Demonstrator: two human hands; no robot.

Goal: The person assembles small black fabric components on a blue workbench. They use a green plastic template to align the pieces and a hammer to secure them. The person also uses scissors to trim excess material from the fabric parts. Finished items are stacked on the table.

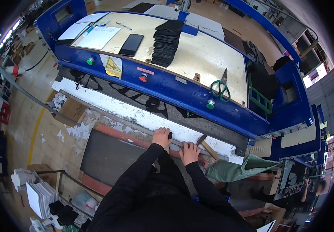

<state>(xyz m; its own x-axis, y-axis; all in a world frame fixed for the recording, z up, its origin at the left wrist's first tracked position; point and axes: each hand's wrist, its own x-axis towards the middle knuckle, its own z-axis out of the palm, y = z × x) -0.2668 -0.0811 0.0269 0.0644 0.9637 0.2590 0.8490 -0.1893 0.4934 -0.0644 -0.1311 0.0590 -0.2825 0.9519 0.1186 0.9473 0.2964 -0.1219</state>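
Note:
My left hand [161, 138] is closed at the front edge of the white work surface [132, 114], and a small black piece shows beside its fingers. What that piece is I cannot make out. To its right, my right hand [190, 153] rests on the same edge with its fingers slightly apart and nothing visible in them. Just right of these fingers lies a hammer [209, 150] with a wooden handle and a dark head. Black cut-out material [157, 106] lies under the blue press beam [167, 83], beyond both hands.
On the press top sit a stack of black pieces [167, 43], a phone [131, 45], green-handled scissors [222, 87] and paper sheets [98, 37]. A green sack [232, 170] hangs at right. Scraps surround a cardboard box [72, 109] at left. Another person [304, 197] is at far right.

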